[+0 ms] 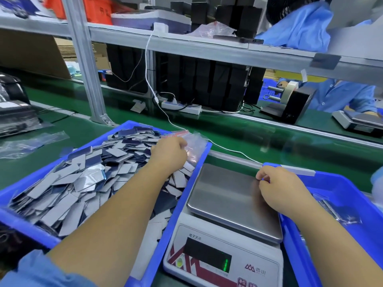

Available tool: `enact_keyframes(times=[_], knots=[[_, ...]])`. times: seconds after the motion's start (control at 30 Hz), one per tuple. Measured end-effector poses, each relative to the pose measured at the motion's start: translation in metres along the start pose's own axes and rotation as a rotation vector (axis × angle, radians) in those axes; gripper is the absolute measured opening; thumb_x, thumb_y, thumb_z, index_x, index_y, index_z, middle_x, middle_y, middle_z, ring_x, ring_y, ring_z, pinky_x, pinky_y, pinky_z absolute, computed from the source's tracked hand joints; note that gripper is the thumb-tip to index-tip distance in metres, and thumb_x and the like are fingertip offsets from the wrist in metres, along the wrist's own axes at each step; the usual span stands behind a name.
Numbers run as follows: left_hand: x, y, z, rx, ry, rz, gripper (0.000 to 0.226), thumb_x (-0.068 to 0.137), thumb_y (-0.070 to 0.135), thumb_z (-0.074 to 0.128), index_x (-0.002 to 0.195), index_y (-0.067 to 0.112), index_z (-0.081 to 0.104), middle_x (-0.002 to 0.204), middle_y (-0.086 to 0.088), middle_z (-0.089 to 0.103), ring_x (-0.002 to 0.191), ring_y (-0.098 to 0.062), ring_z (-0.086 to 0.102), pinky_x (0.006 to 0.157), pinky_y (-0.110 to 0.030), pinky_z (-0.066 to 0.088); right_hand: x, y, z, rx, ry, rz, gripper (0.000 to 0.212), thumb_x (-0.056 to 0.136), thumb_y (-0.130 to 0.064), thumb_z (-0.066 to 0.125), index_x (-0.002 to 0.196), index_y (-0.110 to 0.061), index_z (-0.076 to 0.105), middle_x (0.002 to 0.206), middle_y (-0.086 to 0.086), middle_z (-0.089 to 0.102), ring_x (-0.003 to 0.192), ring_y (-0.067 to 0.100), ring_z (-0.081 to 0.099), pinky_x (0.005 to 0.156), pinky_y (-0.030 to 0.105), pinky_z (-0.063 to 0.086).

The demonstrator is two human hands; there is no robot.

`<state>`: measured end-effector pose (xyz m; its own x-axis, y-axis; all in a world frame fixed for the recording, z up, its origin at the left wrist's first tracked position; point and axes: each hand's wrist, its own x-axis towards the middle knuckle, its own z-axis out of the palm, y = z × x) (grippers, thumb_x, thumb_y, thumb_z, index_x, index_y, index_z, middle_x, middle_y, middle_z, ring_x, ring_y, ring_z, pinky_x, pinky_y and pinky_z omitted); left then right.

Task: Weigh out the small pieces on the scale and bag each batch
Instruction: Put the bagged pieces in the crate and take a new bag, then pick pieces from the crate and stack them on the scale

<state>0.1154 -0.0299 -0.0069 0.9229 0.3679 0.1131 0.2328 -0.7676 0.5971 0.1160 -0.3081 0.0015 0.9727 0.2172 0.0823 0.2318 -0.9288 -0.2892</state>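
Note:
A blue tray on the left is heaped with several small flat grey and dark-blue pieces. My left hand reaches over the pile to the tray's far right corner, fingers curled at a stack of clear zip bags with red strips. A white electronic scale stands in the middle; its steel pan is bare and its display shows a green digit. My right hand hovers over the pan's right side, fingers loosely curled, holding nothing visible. A second blue tray on the right holds filled bags.
The green conveyor belt runs behind the trays. A white cable leads from the shelf to the scale. A power strip, black boxes and a tape dispenser stand beyond. Another person in blue works opposite. Loose bags lie at left.

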Motion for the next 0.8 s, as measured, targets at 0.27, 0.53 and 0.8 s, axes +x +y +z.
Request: enact_keyframes(times=[0.27,0.53,0.8], knots=[[-0.005,-0.001,-0.011,0.028,0.001,-0.014,0.063,0.089,0.011,0.047,0.148,0.035,0.044,0.135,-0.008,0.057,0.119,-0.032,0.053,0.091,-0.041,0.051,0.000,0.001,0.000,0.001,-0.018,0.003,0.024,0.093,-0.010,0.047,0.089,-0.033,0.055,0.101,0.001,0.064,0.095,0.027,0.056,0.075,0.031,0.042],[-0.015,0.006,-0.062,0.139,-0.155,0.093,0.018,0.088,0.010,0.049,0.086,0.011,0.066,0.089,-0.005,0.069,0.074,-0.025,0.060,0.068,-0.035,0.052,0.000,0.000,-0.001,0.019,0.003,-0.001,0.023,0.093,-0.010,0.049,0.090,-0.031,0.058,0.097,-0.002,0.063,0.092,0.025,0.056,0.072,0.032,0.041],[-0.032,-0.020,-0.061,0.480,-0.523,0.141,0.069,0.077,0.034,0.079,0.137,0.042,0.046,0.123,0.002,0.042,0.116,-0.025,0.042,0.085,-0.041,0.046,0.003,0.001,0.002,0.025,0.036,-0.024,0.023,0.093,-0.010,0.050,0.091,-0.031,0.059,0.089,-0.012,0.063,0.082,0.015,0.055,0.059,0.023,0.035]])
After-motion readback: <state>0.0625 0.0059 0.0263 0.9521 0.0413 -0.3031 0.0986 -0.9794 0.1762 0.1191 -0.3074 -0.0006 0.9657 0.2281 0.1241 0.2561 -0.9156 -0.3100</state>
